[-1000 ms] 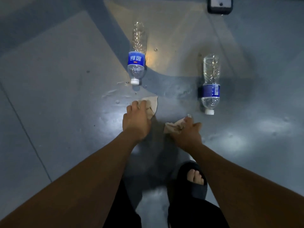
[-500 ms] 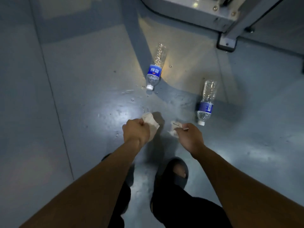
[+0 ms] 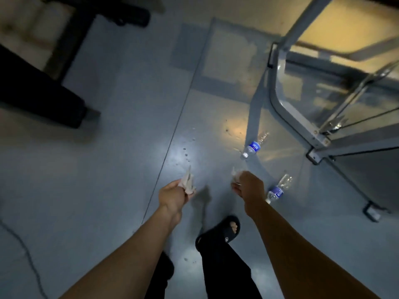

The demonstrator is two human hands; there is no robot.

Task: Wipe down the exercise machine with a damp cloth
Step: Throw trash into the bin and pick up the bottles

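Cloth pieces are hanging limp and light, one (image 3: 187, 181) bunched in the left hand (image 3: 172, 196), one (image 3: 235, 174) in the right hand (image 3: 249, 186), both grips curling tight. Being soft, they are probably best wadded in the palm before meeting the machine frame (image 3: 287, 117) nearby.

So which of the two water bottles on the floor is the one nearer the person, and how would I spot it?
Start at the grey metal machine frame on the right. Two clear bottles with blue labels lie on the floor before it. The nearer bottle lies just beside the right hand; the farther bottle lies in the yellowish light patch.
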